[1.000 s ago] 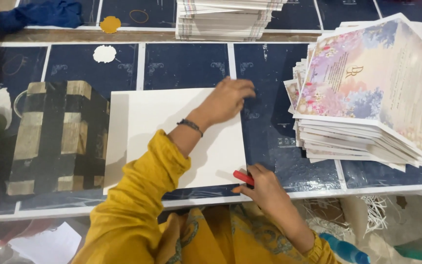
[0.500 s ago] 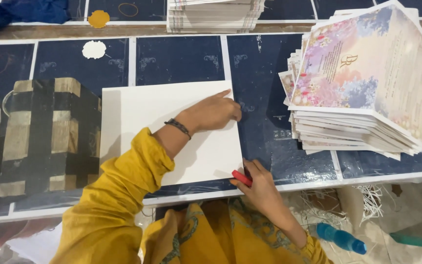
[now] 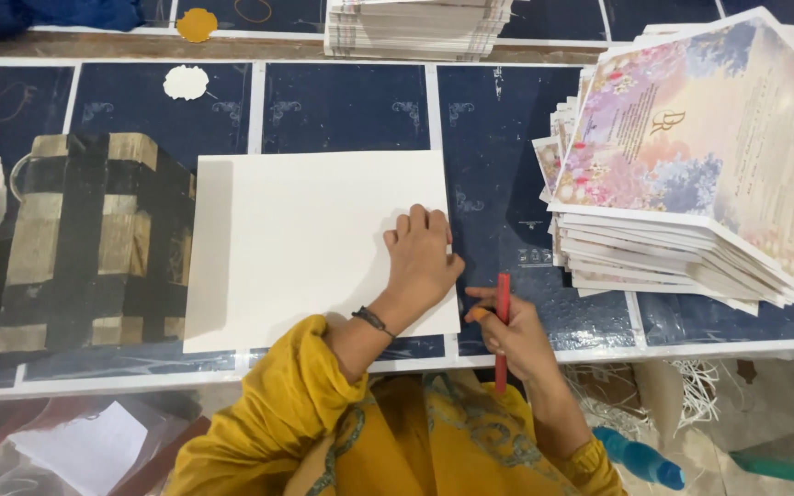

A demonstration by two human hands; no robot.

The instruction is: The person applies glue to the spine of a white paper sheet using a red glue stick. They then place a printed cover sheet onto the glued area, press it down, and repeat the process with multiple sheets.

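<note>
Two card stacks (image 3: pixel 691 184) (image 3: pixel 415 28) and a taped box (image 3: pixel 94 239) flank the white sheet (image 3: pixel 305 239).

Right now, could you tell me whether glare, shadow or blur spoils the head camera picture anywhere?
Head view: even, soft light, and the blank white card sheet is bright but not blown out; the striped black-and-tan box casts a faint shadow on the sheet's left edge; the left hand and the red pen are sharp; bottom corners look soft.
</note>
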